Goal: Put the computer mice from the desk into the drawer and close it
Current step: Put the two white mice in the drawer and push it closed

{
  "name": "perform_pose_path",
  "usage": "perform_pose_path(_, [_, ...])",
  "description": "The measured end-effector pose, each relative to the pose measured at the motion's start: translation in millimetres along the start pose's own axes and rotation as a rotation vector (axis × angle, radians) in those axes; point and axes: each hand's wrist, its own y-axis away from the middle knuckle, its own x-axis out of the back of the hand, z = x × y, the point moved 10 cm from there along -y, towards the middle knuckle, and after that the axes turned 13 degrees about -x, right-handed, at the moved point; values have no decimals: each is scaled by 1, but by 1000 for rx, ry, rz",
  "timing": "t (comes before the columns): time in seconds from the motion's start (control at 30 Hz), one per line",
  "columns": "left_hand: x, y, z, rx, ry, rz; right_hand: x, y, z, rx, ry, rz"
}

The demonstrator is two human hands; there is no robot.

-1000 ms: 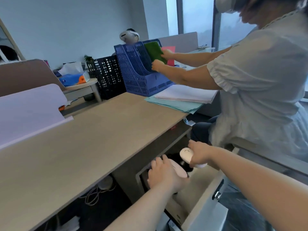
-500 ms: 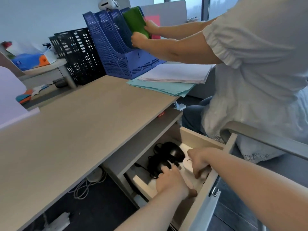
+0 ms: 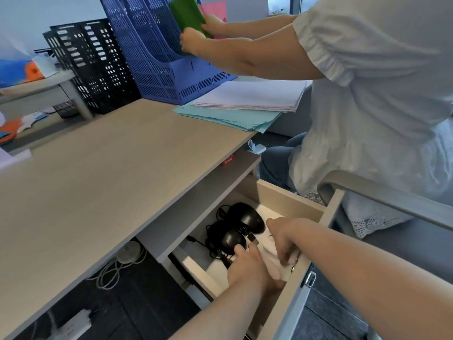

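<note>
The drawer (image 3: 291, 203) under the desk (image 3: 103, 182) stands pulled out. Two black mice lie inside it with tangled cables, one further back (image 3: 248, 217) and one nearer (image 3: 230, 238). Both my hands are down in the drawer beside them. My left hand (image 3: 247, 268) lies over a pale pink mouse (image 3: 269, 262), with fingers and thumb around it. My right hand (image 3: 282, 238) is curled downward over a white mouse that is almost wholly hidden beneath it. Both pale mice sit low, near the drawer's front panel (image 3: 294, 305).
Another person (image 3: 367, 106) sits close at the right and handles a green folder in a blue file rack (image 3: 157, 57). Paper stacks (image 3: 245, 104) lie on the desk's far end. A black rack (image 3: 93, 62) stands behind. Cables (image 3: 115, 266) hang under the desk.
Both hands have gone from above the drawer down into it, carrying the pale mice with them. The view has tilted downward, so the black mice now show.
</note>
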Motion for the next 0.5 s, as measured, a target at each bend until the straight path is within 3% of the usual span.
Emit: perform_pose_path(0.5, [3, -12, -5, -12, 11, 64, 2, -10, -3, 30, 63, 59])
